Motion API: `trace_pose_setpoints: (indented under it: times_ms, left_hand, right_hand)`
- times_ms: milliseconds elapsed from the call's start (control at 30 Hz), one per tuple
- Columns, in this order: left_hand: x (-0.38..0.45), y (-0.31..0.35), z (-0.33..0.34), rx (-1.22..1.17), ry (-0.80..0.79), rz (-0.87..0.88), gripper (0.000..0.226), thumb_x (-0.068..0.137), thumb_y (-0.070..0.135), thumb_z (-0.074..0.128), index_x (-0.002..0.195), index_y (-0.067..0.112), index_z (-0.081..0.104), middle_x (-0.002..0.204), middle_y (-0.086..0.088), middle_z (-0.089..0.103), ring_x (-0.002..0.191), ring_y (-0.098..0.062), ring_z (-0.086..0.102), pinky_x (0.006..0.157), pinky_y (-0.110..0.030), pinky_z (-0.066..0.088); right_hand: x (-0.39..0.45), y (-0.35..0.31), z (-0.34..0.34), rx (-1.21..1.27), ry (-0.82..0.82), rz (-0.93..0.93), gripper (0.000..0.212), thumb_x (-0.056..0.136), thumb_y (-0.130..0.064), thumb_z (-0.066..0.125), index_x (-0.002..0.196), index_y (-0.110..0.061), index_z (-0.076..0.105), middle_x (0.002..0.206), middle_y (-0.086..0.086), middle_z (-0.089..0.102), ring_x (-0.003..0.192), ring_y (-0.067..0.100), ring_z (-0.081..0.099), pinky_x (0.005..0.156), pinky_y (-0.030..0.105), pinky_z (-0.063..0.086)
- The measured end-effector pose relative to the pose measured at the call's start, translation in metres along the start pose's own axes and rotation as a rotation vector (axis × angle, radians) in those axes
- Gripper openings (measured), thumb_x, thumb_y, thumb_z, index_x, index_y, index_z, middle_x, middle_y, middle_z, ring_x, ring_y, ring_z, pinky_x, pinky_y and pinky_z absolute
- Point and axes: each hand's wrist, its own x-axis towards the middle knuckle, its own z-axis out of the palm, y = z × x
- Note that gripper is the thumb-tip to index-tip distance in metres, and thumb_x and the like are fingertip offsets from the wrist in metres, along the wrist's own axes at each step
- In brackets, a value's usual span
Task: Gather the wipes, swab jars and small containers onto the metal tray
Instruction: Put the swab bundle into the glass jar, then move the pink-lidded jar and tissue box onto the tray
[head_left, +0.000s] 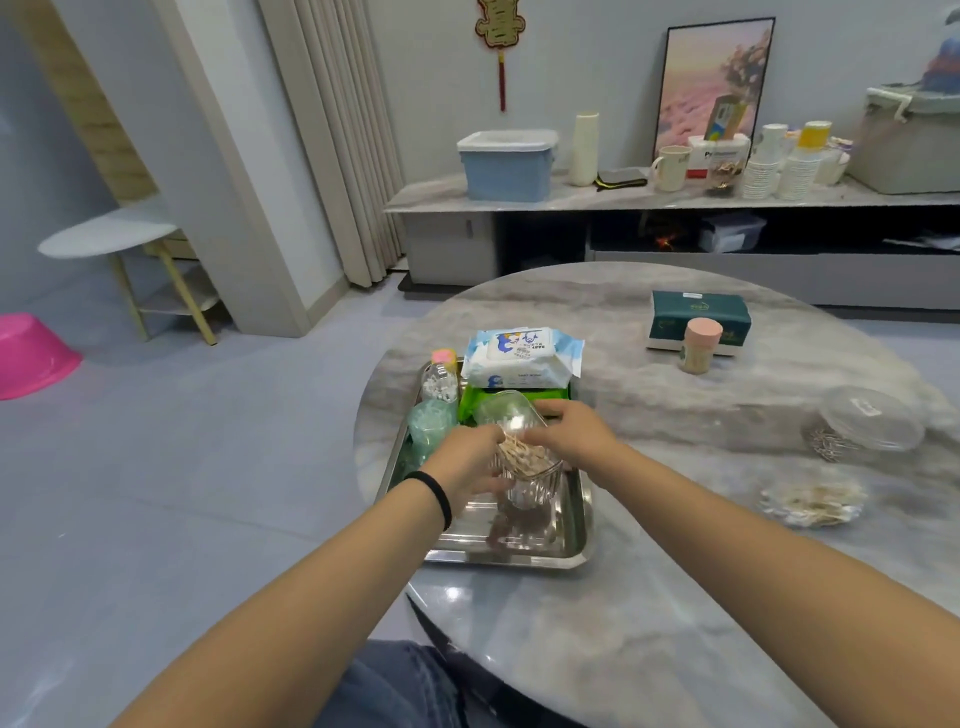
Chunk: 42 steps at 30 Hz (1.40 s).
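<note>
The metal tray (467, 545) lies at the left edge of the round marble table. A blue-white wipes pack (522, 358) rests on a green pack (480, 400) at its far end. Two swab jars stand on its left side, one with a pink cap (440, 379) and a teal one (428, 428). Over the tray's middle, my left hand (467, 460) and my right hand (574, 431) hold a clear container of wooden sticks (527, 462) between them, its clear lid raised behind it.
On the table beyond the tray stand a pink-capped jar (700, 345), a green tissue box (698, 325), a clear lidded jar of metal clips (865, 426) and a shallow dish of small pieces (810, 501). A sideboard with boxes and cups lines the far wall.
</note>
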Motion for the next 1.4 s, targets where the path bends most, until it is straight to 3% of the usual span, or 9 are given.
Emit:
trace_pose_setpoints:
  times_ms: [233,367,467,567,700,833,933,1067,1400]
  left_hand:
    - [0.018,0.008,0.023,-0.319,-0.001,0.025,0.04,0.092,-0.006,0.04,0.131,-0.001,0.037,0.129,-0.015,0.038,0.119,-0.031,0.048,0.098,-0.037,0.048]
    - [0.026,0.015,0.028,-0.477,-0.013,0.025,0.05,0.091,-0.012,0.031,0.138,0.003,0.031,0.139,-0.016,0.031,0.133,-0.034,0.035,0.104,-0.038,0.043]
    - [0.034,0.02,0.025,-0.535,-0.012,-0.001,0.055,0.089,-0.013,0.029,0.141,0.005,0.026,0.155,-0.019,0.012,0.141,-0.036,0.023,0.103,-0.041,0.043]
    - [0.038,0.022,0.025,-0.568,-0.017,-0.017,0.059,0.088,-0.014,0.027,0.143,0.008,0.022,0.157,-0.019,0.009,0.142,-0.037,0.022,0.103,-0.042,0.042]
    - [0.033,0.024,0.03,-0.429,-0.052,-0.036,0.06,0.089,-0.011,0.027,0.146,0.006,0.019,0.153,-0.022,0.018,0.139,-0.042,0.028,0.105,-0.047,0.039]
    - [0.019,0.029,0.037,-0.275,-0.096,-0.064,0.035,0.093,-0.004,0.032,0.127,0.0,0.037,0.137,-0.034,0.035,0.13,-0.046,0.04,0.092,-0.048,0.048]
    - [0.016,0.038,0.05,-0.079,-0.112,-0.004,0.019,0.094,0.002,0.035,0.109,-0.003,0.046,0.108,-0.023,0.058,0.089,-0.029,0.064,0.062,-0.031,0.055]
    - [0.032,0.057,0.089,0.119,-0.081,0.086,0.014,0.096,0.009,0.038,0.1,0.007,0.05,0.077,-0.005,0.056,0.06,-0.014,0.057,0.049,-0.019,0.043]
    - [0.106,0.084,0.213,0.449,-0.033,0.434,0.021,0.09,0.012,0.047,0.11,0.013,0.054,0.117,-0.009,0.059,0.106,-0.024,0.058,0.083,-0.029,0.047]
  right_hand:
    - [0.052,-0.013,-0.005,-0.154,-0.047,-0.085,0.04,0.09,-0.008,0.055,0.129,-0.013,0.054,0.128,0.004,0.057,0.119,0.025,0.055,0.093,0.032,0.046]
    - [0.075,-0.007,-0.007,-0.487,0.065,-0.138,0.034,0.09,-0.03,0.057,0.124,-0.036,0.059,0.135,0.006,0.053,0.116,0.027,0.052,0.098,0.035,0.045]
    - [0.08,-0.006,-0.008,-0.404,0.167,-0.124,0.03,0.085,-0.03,0.065,0.115,-0.031,0.067,0.125,0.006,0.062,0.09,0.019,0.056,0.077,0.03,0.048]
    - [0.083,-0.005,-0.007,-0.298,0.224,-0.142,0.029,0.082,-0.022,0.07,0.111,-0.022,0.071,0.127,0.005,0.063,0.103,0.022,0.062,0.082,0.029,0.047]
    - [0.084,0.0,-0.009,-0.27,0.231,-0.187,0.027,0.087,-0.016,0.064,0.112,-0.017,0.07,0.13,0.008,0.059,0.114,0.025,0.058,0.08,0.023,0.04]
    - [0.077,0.009,-0.021,-0.274,0.244,-0.23,0.026,0.088,-0.022,0.062,0.112,-0.022,0.069,0.117,0.013,0.064,0.092,0.026,0.061,0.072,0.025,0.039]
    - [0.071,0.02,-0.038,-0.266,0.276,-0.25,0.026,0.087,-0.027,0.061,0.112,-0.023,0.069,0.117,0.011,0.064,0.098,0.025,0.062,0.078,0.026,0.043]
    - [0.064,0.038,-0.079,-0.228,0.352,-0.207,0.028,0.089,-0.027,0.059,0.116,-0.022,0.066,0.123,0.009,0.06,0.1,0.021,0.061,0.08,0.026,0.043]
    - [0.093,0.084,-0.182,-0.338,0.539,-0.089,0.029,0.089,-0.029,0.058,0.115,-0.02,0.066,0.121,0.012,0.057,0.108,0.029,0.057,0.087,0.035,0.047]
